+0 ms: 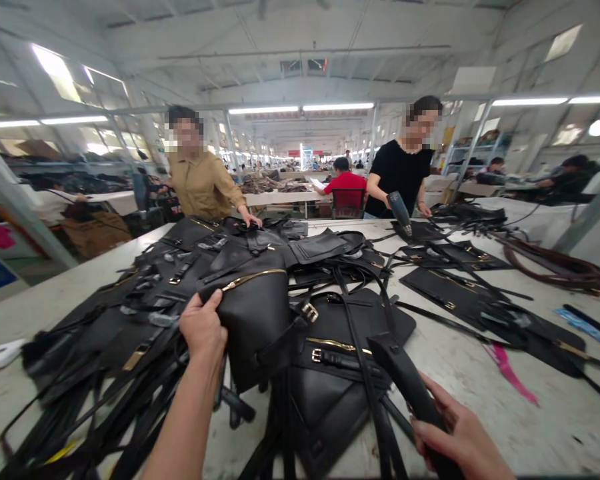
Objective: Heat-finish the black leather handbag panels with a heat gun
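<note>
My left hand [205, 327] is closed on the edge of a black leather bag [257, 320], with the thumb beside its gold zipper. The bag is tilted up above the heap. At the lower right my right hand [450, 420] grips a long, wide black strap [410, 380]; its upper end points toward the middle of the table. Between my hands lies another black bag piece [330, 400] with a gold zipper and a buckled strap. Narrow black straps cross over it, and its lower part runs toward the table's near edge.
A heap of black bags [145, 300] covers the left of the white table [545, 293]. More flat bags [460, 297], brown straps [555, 263] and a pink ribbon [510, 373] lie right. Across the table, one co-worker [205, 180] touches the heap; another [400, 173] holds a heat gun [399, 210].
</note>
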`<act>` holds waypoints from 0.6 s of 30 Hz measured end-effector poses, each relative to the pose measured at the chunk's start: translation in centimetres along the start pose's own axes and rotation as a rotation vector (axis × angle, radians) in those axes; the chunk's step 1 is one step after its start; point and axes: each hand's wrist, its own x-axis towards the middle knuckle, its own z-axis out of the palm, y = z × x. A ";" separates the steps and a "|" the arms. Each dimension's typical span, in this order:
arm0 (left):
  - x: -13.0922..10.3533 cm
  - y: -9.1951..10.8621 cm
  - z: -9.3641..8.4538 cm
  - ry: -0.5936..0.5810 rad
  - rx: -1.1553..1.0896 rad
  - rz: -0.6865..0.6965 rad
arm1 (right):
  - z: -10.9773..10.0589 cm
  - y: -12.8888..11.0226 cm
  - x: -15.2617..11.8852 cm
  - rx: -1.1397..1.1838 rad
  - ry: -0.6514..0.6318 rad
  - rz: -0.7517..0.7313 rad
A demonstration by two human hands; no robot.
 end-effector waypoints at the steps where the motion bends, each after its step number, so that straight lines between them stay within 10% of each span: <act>1: 0.2 0.5 -1.1 0.035 0.014 0.032 | 0.1 0.3 -0.2 -0.001 -0.009 0.004; 7: -4.7 -1.6 -8.2 0.209 0.086 0.032 | 1.5 1.0 -1.3 -0.066 -0.148 0.029; 13: -14.0 -5.9 -11.3 0.240 0.107 -0.190 | 3.0 0.5 -2.2 -0.108 -0.404 -0.057; 18: -20.4 -6.5 -13.0 -0.393 0.360 -0.641 | 5.3 -0.4 -1.9 -0.003 -0.457 0.060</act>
